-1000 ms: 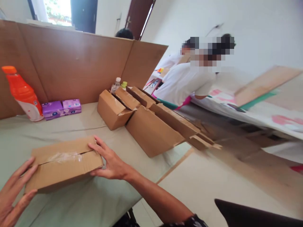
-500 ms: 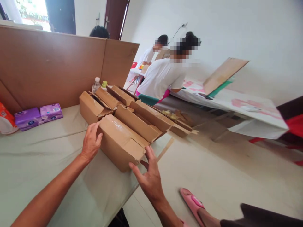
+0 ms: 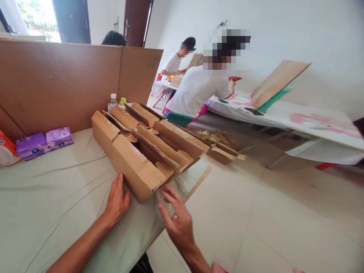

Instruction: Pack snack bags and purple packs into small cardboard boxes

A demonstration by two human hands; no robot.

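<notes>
A taped brown cardboard box [image 3: 133,167] lies at the near end of a row of boxes on the green-covered table [image 3: 51,204]. My left hand [image 3: 116,199] rests flat on the cloth against the box's near left side, fingers stretched out. My right hand [image 3: 178,218] hovers at the box's near right corner by the table edge, fingers spread and holding nothing. Behind it stand more cardboard boxes [image 3: 170,142] with open flaps.
A brown cardboard partition [image 3: 62,81] runs along the back. Two purple packets [image 3: 44,140] and an orange-and-white bottle [image 3: 7,149] sit at the left. A small water bottle [image 3: 112,102] stands behind the boxes. Two people in white work at tables beyond [image 3: 199,89]. Tiled floor lies to the right.
The box I carried now stands in the row with the others. Both hands have let go and dropped back to its near end; the view turned slightly.
</notes>
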